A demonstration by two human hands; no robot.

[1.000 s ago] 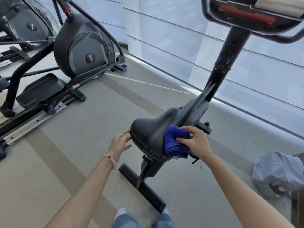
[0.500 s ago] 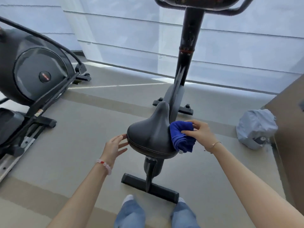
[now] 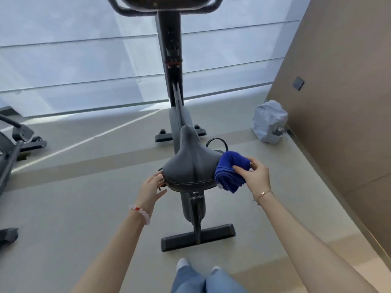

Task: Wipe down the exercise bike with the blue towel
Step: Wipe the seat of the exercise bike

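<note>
Towel (image 3: 229, 171) against saddle (image 3: 191, 169) (right hand (image 3: 255, 176) clutching)

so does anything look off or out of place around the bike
Only a crumpled grey cover lying bunched over something on the floor by the right wall. The saddle sits level, the blue towel against its right edge.

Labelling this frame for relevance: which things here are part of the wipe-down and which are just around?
In the job:
- exercise bike, mainly its saddle
- blue towel, held against the saddle's right side
- right hand, gripping the towel
- left hand, at the saddle's left rear edge

Just around:
- grey covered bundle by the wall
- other gym machine, far left
</note>
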